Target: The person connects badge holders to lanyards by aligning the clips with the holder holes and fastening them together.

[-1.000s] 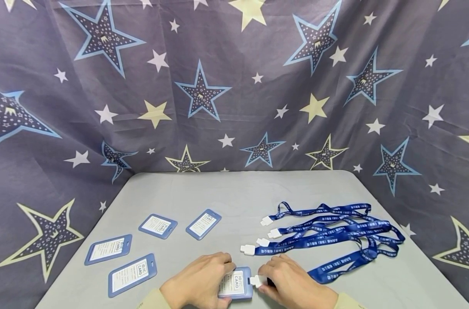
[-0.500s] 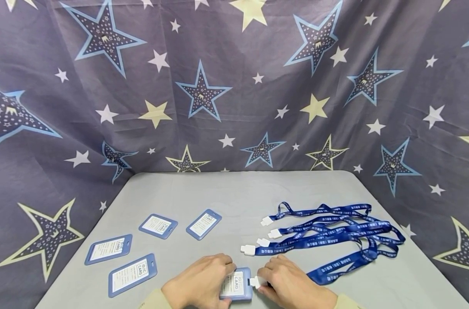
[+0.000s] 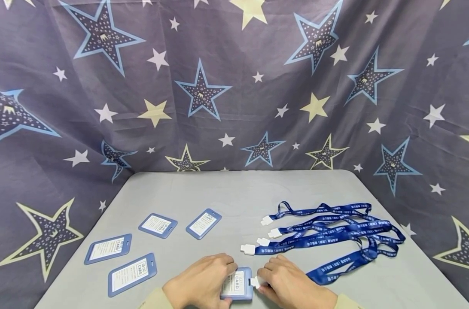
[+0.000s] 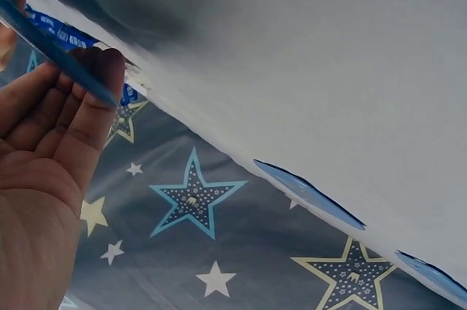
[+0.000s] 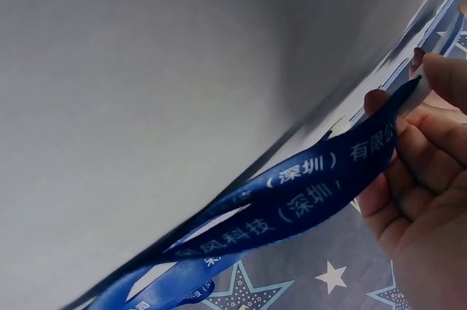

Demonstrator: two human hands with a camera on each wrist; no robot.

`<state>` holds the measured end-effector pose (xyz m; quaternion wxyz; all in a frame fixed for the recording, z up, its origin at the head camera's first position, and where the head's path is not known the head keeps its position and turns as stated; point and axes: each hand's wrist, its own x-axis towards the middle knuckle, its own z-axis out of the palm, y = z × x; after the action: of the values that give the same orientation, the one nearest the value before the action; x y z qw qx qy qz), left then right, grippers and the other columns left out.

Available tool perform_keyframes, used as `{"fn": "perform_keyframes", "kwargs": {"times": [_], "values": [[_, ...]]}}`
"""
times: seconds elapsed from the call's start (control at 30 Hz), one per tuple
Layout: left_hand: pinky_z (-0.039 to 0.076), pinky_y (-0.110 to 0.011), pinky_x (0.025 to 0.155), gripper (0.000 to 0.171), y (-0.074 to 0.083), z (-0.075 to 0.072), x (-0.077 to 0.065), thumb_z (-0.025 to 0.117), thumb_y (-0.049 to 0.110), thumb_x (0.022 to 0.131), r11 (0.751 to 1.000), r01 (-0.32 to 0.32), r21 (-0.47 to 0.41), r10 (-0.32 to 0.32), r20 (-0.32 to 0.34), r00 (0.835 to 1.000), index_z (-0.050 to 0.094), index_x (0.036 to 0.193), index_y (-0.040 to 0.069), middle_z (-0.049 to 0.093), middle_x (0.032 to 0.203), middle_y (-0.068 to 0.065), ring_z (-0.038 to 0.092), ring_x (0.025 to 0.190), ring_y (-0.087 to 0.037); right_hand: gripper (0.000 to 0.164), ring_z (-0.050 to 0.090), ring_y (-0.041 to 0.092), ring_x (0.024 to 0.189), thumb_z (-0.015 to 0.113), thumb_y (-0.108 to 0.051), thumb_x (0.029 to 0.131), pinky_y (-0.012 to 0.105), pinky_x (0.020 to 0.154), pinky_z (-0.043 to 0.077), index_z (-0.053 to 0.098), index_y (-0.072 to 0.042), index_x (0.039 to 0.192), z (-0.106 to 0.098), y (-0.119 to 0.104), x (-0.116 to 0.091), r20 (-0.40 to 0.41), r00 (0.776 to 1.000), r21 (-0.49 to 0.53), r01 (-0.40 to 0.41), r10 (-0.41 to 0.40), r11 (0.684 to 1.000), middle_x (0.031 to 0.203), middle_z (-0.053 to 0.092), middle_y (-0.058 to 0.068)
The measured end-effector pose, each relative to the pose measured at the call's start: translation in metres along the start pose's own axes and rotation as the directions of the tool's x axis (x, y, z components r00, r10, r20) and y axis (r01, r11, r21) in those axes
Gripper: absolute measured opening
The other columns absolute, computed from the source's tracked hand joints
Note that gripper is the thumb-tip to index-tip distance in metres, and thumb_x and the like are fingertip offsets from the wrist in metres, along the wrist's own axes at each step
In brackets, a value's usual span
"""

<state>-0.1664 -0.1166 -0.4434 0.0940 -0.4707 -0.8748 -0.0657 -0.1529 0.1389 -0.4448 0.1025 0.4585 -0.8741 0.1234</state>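
My left hand (image 3: 199,279) grips a blue ID card holder (image 3: 236,285) by its sides, near the table's front edge. The slotted end of the holder points right. With thumb and fingers my right hand (image 3: 290,281) pinches the white clip (image 3: 256,282) of a blue lanyard (image 5: 299,193). The clip's tip is at the holder's slot; whether it passes through cannot be told. In the left wrist view the holder (image 4: 55,51) shows edge-on between thumb and fingers. The lanyard's strap trails out from behind my right hand.
Several blue card holders (image 3: 132,275) lie face up on the left of the grey table (image 3: 234,193). At right, several blue lanyards (image 3: 335,236) overlap, their white clips (image 3: 248,249) pointing left. A star-patterned curtain (image 3: 226,86) surrounds the table.
Both hands stay almost where they were. The card holder and the clip have shifted only very slightly, still end to end.
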Motion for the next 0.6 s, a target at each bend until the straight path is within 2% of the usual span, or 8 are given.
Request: {"fn": "perform_keyframes", "kwargs": {"times": [0.3,0.6], "values": [[0.038,-0.014,0.059,0.044,0.0000,-0.0002,0.0012,0.077,0.047,0.059,0.999,0.015,-0.034,-0.015,0.022,1.000,0.062,0.087,0.018,0.047,0.077,0.017,0.040,0.066,0.002,0.015,0.037,-0.001,0.066,0.070,-0.029,0.085,0.019,0.065,0.034,0.057,-0.025,0.078,0.0015,0.0000,0.0010,-0.015,1.000,-0.027,0.016,-0.017,0.999,0.070,0.041,-0.021],[0.037,-0.012,0.058,0.042,-0.0007,-0.0037,0.0012,0.076,0.046,0.059,0.999,0.007,-0.033,-0.006,0.015,1.000,0.061,0.086,0.018,0.046,0.076,0.017,0.040,0.065,0.002,0.012,0.040,-0.002,0.067,0.069,-0.031,0.086,0.022,0.070,0.041,0.059,-0.026,0.081,0.0003,-0.0004,0.0003,-0.039,0.999,0.009,-0.021,0.021,1.000,0.072,0.046,-0.022]]}}
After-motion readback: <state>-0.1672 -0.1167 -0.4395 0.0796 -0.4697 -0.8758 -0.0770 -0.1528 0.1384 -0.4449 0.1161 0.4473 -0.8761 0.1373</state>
